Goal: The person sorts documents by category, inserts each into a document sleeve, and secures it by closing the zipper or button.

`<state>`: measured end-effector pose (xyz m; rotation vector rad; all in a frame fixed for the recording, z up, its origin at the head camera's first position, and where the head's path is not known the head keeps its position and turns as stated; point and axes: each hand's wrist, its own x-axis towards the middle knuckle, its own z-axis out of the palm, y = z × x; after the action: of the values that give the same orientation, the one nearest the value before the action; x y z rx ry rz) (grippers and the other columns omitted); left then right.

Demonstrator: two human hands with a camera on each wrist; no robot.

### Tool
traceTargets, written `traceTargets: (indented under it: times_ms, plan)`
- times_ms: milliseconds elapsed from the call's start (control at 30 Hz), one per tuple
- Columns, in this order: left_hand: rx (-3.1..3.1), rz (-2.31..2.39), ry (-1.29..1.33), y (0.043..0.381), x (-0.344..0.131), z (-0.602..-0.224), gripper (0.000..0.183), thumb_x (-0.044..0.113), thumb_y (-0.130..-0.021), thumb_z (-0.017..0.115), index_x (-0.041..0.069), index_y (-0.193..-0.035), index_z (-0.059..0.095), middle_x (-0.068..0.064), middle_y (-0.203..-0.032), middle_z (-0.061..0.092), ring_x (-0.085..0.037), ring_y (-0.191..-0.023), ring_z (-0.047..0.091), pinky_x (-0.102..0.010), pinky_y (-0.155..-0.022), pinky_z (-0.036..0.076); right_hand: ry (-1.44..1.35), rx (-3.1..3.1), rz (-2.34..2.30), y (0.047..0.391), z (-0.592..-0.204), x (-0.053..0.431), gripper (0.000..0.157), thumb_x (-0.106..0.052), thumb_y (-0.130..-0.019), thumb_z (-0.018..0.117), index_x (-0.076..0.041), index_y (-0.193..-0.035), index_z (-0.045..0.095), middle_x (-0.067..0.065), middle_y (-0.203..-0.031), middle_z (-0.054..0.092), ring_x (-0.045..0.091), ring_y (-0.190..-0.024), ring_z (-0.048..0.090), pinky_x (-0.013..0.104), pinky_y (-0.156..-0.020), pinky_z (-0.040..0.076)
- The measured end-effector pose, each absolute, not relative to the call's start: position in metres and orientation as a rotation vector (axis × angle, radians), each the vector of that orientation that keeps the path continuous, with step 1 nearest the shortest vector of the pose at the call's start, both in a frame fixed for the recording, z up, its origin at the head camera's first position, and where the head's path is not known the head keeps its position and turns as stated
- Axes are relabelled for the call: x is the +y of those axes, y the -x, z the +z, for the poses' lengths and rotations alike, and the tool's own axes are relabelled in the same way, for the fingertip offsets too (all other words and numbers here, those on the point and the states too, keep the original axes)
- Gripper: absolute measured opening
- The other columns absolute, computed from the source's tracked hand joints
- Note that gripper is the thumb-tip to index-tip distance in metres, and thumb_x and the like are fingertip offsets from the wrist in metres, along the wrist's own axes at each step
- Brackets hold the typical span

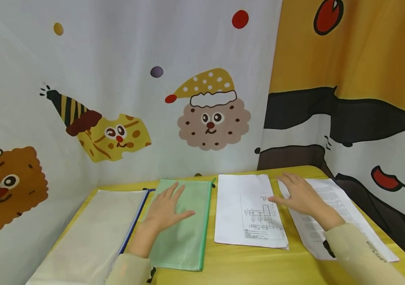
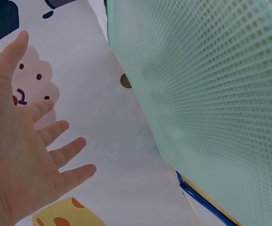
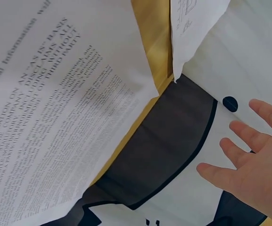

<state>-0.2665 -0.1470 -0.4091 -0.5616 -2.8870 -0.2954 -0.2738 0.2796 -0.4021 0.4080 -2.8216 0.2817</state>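
My left hand [image 1: 166, 208] hovers over a green mesh zipper pouch [image 1: 184, 241], fingers spread and holding nothing. In the left wrist view the same pouch [image 2: 211, 94] fills the right side, apart from the splayed hand [image 2: 27, 150]. Over the printed sheets [image 1: 316, 233] at the right, my right hand [image 1: 300, 194] is spread too, its thumb reaching toward the paper stack with a line diagram [image 1: 234, 217]. Dense printed text shows on the sheets [image 3: 55, 132] in the right wrist view, with the fingers [image 3: 249, 136] well away from them.
A whitish zipper pouch [image 1: 92, 229] with a blue zipper edge lies at the left of the yellow table [image 1: 245, 265]. Behind and beside the table hang curtains [image 1: 124, 51] printed with cartoon food characters. A dark band circles the right sleeve [image 1: 352, 245].
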Motion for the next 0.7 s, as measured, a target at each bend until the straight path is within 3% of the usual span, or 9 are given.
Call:
traceTargets:
  times_ms: [700]
  plan:
    - [-2.976,-0.430,0.616,0.248,-0.138,-0.407,0.096,0.075,-0.076,0.052,0.021,-0.150,0.024,-0.005,-0.155,0.024,-0.034,-0.137,0.031,-0.054,-0.104,0.035,-0.365,-2.892,0.315,0.264,-0.398,0.288,0.094,-0.072,-0.076,0.056,-0.004,-0.139,0.042,0.027,-0.143,0.035,0.049,-0.129,0.031,0.066,-0.101,0.026]
